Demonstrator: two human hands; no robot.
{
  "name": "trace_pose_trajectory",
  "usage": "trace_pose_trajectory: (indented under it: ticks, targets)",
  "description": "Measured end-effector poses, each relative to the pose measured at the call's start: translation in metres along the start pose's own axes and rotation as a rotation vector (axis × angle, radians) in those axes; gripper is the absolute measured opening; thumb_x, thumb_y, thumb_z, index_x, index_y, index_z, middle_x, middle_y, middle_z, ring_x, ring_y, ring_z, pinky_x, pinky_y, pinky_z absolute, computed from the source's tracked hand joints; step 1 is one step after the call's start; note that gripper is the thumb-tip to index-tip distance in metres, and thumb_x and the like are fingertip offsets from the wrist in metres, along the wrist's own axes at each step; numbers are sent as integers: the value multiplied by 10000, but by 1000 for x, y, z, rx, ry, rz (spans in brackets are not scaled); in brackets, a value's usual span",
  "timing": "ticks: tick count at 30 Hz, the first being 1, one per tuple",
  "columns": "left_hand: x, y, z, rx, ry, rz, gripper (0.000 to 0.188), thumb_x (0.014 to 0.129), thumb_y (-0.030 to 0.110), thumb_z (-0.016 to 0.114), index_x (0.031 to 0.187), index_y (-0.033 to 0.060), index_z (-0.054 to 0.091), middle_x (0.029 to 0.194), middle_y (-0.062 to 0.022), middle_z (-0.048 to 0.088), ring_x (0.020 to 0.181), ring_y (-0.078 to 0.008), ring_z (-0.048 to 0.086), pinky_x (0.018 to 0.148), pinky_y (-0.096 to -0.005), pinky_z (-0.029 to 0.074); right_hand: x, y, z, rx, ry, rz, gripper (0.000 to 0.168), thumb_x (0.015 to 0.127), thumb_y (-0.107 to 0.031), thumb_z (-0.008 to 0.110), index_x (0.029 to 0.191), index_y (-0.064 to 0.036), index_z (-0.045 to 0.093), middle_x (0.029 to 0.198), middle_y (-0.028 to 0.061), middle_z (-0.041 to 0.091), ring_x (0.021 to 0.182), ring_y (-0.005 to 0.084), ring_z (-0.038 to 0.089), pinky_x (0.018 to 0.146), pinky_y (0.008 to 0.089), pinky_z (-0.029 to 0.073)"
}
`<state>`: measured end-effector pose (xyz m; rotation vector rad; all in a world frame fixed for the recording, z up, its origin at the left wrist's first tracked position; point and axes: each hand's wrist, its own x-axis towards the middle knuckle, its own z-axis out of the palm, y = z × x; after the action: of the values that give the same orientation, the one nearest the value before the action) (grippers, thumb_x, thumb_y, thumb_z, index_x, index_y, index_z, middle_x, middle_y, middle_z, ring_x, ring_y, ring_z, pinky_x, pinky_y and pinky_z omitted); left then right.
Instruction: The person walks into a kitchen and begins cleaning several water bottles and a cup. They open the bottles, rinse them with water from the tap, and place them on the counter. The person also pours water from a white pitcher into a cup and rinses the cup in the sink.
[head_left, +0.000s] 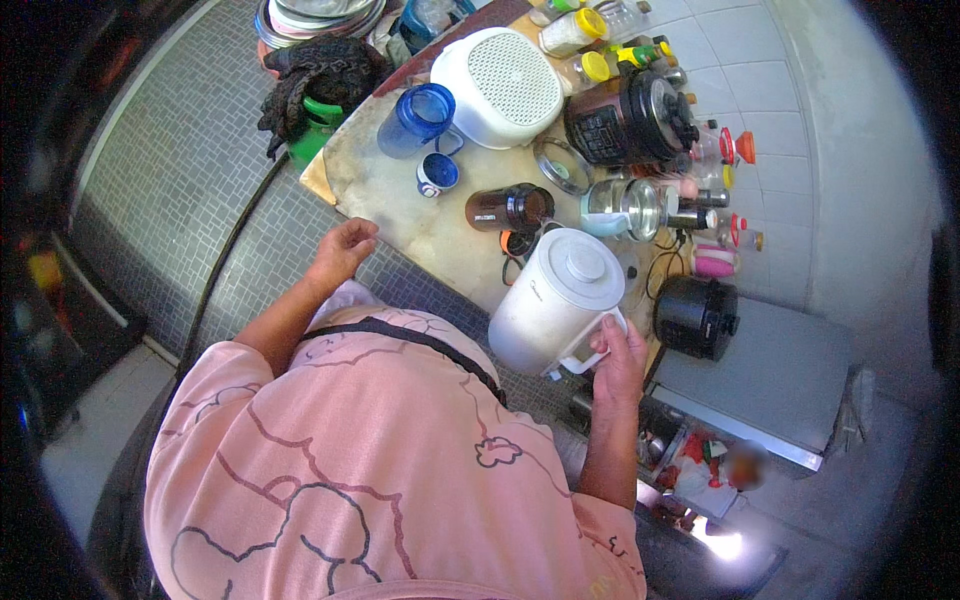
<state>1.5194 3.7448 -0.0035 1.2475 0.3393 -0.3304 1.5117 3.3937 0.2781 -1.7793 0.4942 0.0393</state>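
Note:
My right hand (621, 358) grips the handle of a white electric kettle (556, 300), tilted with its spout by the mouth of a brown bottle (499, 208) on the counter. A thin stream seems to run between spout and bottle. Held in front of my body, my left hand (351, 244) has nothing in it, its fingers curled loosely and the thumb apart. An orange-and-black lid (517, 241) lies beside the brown bottle. Farther back stand a blue open bottle (417, 120) and its upturned blue lid (438, 174). A glass pot (622, 210) is right of the brown bottle.
A white vented appliance (499, 86), a glass lid (562, 166) and a pressure cooker (630, 116) stand on the counter (360, 172), with several jars along the wall. A black pot (696, 316) is at right. A green gas cylinder (319, 131) and hose are on the left.

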Motion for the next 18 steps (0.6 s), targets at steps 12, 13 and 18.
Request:
trace_pose_trajectory:
  ticks: [12,13,18]
  targets:
    - [0,16,-1,93,31,21,238,858,18,627,1095,13,618,976,-28,645,920,-115,608,853,-268,492,5,-10,-2,8,-11,6,161,903,-157,671,963,-15,627,743,-27,554,628,55,461,598,220,384]
    - [0,14,-2,100,36,15,239,856,16,627,1095,13,619,976,-29,644,928,-116,608,859,-269,491,6,-9,-3,7,-14,0,162,903,-155,669,968,-12,625,746,-25,551,630,56,461,600,222,386]
    - [3,9,-3,50,43,38,220,853,4,626,1073,13,616,951,-18,641,903,-113,608,835,-265,494,10,-11,-4,21,-26,8,137,901,-144,667,940,-17,630,737,-22,545,632,64,465,603,231,389]
